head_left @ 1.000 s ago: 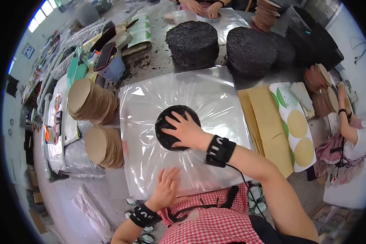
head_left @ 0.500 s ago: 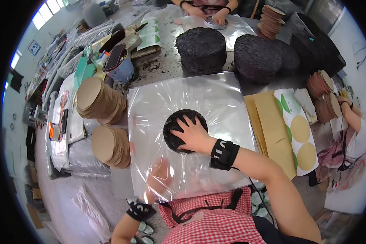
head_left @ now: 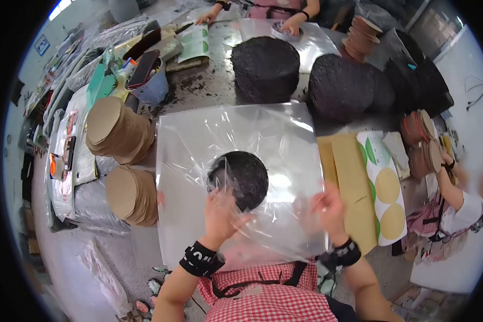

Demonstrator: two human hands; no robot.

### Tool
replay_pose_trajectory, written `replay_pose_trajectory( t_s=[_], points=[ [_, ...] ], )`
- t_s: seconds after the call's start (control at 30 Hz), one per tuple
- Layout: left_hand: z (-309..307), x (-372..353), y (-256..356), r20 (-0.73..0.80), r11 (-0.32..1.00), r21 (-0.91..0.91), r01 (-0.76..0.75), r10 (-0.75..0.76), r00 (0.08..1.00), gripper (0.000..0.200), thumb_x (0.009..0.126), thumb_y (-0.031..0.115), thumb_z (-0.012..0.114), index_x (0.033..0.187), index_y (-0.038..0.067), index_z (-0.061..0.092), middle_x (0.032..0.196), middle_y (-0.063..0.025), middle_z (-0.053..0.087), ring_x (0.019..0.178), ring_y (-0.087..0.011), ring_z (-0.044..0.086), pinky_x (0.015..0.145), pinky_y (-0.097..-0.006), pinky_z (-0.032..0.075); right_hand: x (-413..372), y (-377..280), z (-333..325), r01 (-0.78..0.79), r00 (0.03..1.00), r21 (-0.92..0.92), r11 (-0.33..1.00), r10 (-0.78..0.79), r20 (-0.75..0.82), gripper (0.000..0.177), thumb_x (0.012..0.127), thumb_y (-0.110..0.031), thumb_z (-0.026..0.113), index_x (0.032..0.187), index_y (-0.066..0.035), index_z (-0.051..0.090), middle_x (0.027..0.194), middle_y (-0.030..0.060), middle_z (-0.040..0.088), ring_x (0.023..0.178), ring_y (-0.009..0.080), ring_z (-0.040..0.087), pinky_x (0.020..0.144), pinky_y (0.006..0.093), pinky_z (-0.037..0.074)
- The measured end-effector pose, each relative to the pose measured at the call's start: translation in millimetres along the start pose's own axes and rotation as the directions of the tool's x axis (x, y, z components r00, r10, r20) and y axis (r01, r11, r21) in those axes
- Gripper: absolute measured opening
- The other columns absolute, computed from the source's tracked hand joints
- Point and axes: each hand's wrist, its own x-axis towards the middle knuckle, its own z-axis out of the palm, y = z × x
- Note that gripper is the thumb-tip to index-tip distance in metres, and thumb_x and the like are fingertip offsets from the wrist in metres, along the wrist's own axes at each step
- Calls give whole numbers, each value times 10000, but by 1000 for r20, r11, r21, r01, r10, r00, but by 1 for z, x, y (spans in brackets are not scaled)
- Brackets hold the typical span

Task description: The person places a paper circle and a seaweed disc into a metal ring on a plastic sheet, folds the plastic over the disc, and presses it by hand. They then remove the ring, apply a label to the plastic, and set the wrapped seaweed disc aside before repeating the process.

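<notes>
A round black cake of dark, matted material [head_left: 247,180] lies on a stack of clear plastic sheets [head_left: 284,126] in front of me. A loose layer of film covers its left side and wrinkles toward my hands. At the cake's lower left edge, my left hand [head_left: 222,217] has its fingers closed on the film, the thumb pointing right. My right hand [head_left: 327,212] is at the right edge of the sheets, fingers bent together on the film and partly blurred.
Brown paper disc stacks [head_left: 131,196] stand left, beside a blue pot [head_left: 153,88] of tools. Large black blocks [head_left: 265,67] sit behind the sheets. Brown paper [head_left: 354,188] and a label sheet [head_left: 386,193] lie right. Another person's hand [head_left: 292,24] works across the table; someone else is at right.
My right hand has left the top of the black cake and moved right to the sheet's edge. My left hand has come up to the cake, and film now covers part of it.
</notes>
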Motion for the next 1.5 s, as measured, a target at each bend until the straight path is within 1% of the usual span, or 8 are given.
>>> replay_pose_trajectory(
  t_s=[0.47, 0.6, 0.77, 0.87, 1.0, 1.2, 1.33, 1.5],
  points=[
    [19, 5, -6, -80, 972, -79, 221, -227, 970, 231, 801, 245, 798, 870, 36, 726, 1045, -163, 711, 1018, -375, 633, 952, -485, 461, 27, 5, -5, -83, 986, 468, 880, 139, -87, 295, 898, 30, 663, 1168, -7, 550, 839, 40, 591, 810, 167, 668, 805, 285, 560],
    [4, 32, 17, -129, 971, 31, 237, -231, 964, 186, 769, 207, 795, 792, 57, 688, 969, -144, 673, 975, -363, 618, 908, -476, 471, -20, 38, 102, -74, 940, 517, 853, -113, 322, 1097, 744, -163, 929, 1578, 38, 246, 1485, 254, 486, 1448, 344, 421, 1165, 461, 400],
    [2, 15, 12, -14, 982, 40, 186, -186, 983, 201, 707, 183, 810, 806, 60, 684, 937, -127, 659, 942, -352, 598, 863, -474, 472, 47, -54, 138, 431, 902, 203, 879, -424, -81, 822, 848, -191, 811, 1526, 10, 392, 1458, 243, 514, 1381, 316, 506, 1149, 466, 399],
    [-2, 19, 5, 24, 996, 23, 85, -86, 996, 220, 712, 169, 808, 859, 55, 691, 977, -132, 656, 957, -346, 592, 890, -467, 467, 28, -56, 161, 853, 518, -172, 492, -839, 166, 556, 894, -151, 666, 1419, -15, 543, 1407, 223, 560, 1334, 310, 542, 1132, 460, 417],
    [-21, -4, -12, -101, 991, -86, -102, 94, 990, 307, 787, 157, 776, 1055, 51, 670, 1179, -152, 624, 1091, -297, 590, 1015, -442, 431, 24, -36, 174, 790, 612, -171, 589, -744, 266, 359, 868, -111, 586, 1213, -32, 650, 1208, 163, 649, 1197, 314, 599, 1046, 437, 465],
    [-9, 42, -20, -158, 356, -915, 191, -751, 641, 592, 898, 118, 660, 1443, 1, 460, 1504, -185, 459, 1379, -257, 464, 1160, -460, 338, 23, -38, 186, 716, 697, -339, 610, -606, 383, 250, 812, -125, 624, 1041, -32, 663, 1044, 127, 674, 1007, 308, 649, 881, 433, 502],
    [-13, 51, 20, -33, 978, -69, -197, 195, 980, 614, 906, 160, 670, 1440, -52, 453, 1365, -192, 596, 1285, -298, 567, 1146, -419, 372, 47, -29, 164, 721, 575, 256, 644, -762, 299, 211, 817, -116, 619, 988, -9, 683, 1031, 138, 695, 944, 346, 674, 852, 445, 529],
    [7, 33, 9, -38, 787, -548, 282, -360, 932, 790, 859, 145, 770, 1503, -38, 351, 1259, -163, 651, 1158, -277, 645, 1032, -405, 478, 90, -59, 152, 388, 905, 375, 842, -272, -326, 234, 959, -174, 563, 1049, -2, 693, 1139, 177, 703, 924, 344, 678, 857, 364, 520]
  ],
)
